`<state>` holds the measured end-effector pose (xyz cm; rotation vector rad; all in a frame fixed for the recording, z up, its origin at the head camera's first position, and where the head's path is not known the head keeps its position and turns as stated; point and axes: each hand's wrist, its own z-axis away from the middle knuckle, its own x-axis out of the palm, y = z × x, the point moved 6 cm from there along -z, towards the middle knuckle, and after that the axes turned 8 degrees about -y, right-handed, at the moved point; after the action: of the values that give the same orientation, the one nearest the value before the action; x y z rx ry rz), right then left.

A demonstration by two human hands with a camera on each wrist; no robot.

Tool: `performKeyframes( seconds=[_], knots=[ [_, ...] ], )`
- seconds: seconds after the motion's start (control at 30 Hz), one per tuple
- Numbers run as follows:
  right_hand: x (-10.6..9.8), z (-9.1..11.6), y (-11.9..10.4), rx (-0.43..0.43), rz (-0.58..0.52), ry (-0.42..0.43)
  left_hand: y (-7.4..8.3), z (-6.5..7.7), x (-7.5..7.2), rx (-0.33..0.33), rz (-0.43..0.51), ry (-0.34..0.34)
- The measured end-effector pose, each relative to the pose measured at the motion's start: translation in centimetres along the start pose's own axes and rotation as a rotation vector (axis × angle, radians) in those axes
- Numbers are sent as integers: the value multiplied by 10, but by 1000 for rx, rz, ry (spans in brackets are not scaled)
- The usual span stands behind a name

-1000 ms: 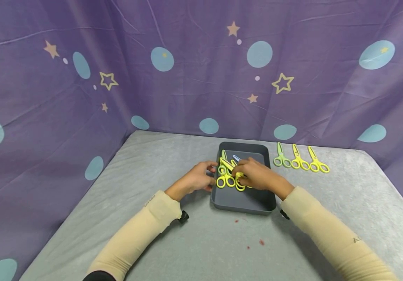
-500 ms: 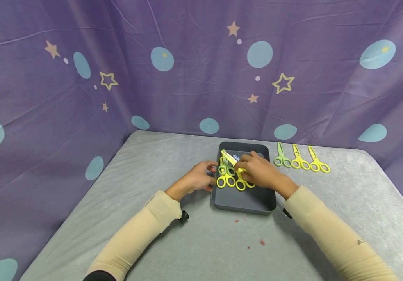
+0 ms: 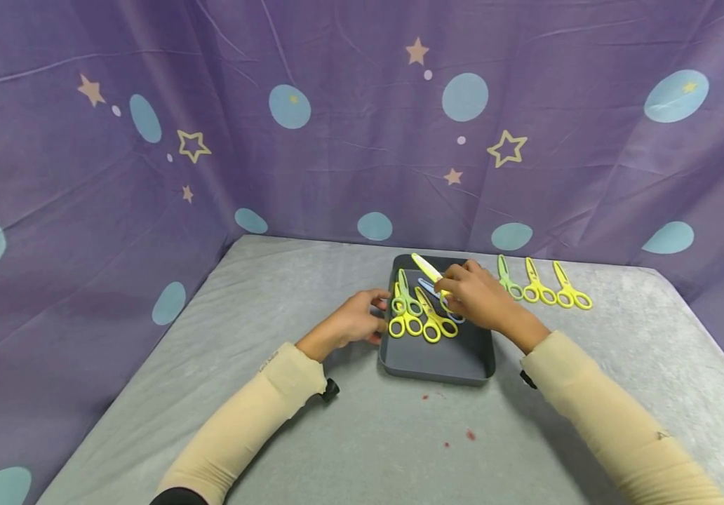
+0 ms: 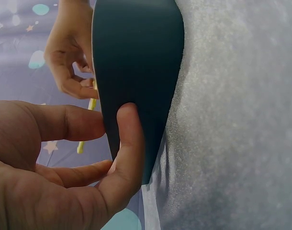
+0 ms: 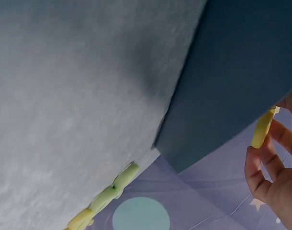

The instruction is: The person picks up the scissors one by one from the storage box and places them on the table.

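Note:
My right hand (image 3: 478, 294) pinches a pair of yellow scissors (image 3: 428, 270) over the grey tray (image 3: 438, 361), their blades pointing to the tray's far left. The same yellow scissors (image 5: 263, 129) show between its fingertips in the right wrist view. Below, inside the tray, lie green scissors (image 3: 403, 282), blue scissors (image 3: 426, 285) partly covered by my right hand, and overlapping yellow scissors (image 3: 406, 327). My left hand (image 3: 357, 317) holds the tray's left side. In the left wrist view, one finger of it lies against the tray's outer wall (image 4: 136, 52) and others meet the rim.
To the right of the tray stands a row on the grey cloth: green scissors (image 3: 504, 270), yellow scissors (image 3: 534, 278) and more yellow scissors (image 3: 563, 280). A purple curtain (image 3: 362, 140) with stars and blue ovals rises behind the table and along its left side.
The right hand has lifted the yellow scissors off the pile and carried them up and rightward, uncovering more of the blue scissors. The left hand has stayed at the tray's side.

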<state>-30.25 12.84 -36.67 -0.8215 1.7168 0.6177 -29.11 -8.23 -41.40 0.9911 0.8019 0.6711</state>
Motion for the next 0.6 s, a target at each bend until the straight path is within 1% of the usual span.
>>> performKeyframes(
  seconds=[0.17,0.27,0.43,0.6],
  knots=[
    [-6,6,10,11,36,58,1,1,0,4,-3,3],
    [-8,9,17,33,56,86,1,1,0,-1,-4,1],
    [-11,17,29,87,78,110,0,1,-1,-4,-11,-4],
    [-16,29,43,172,94,122,0,1,0,0,-20,-7]
  ],
)
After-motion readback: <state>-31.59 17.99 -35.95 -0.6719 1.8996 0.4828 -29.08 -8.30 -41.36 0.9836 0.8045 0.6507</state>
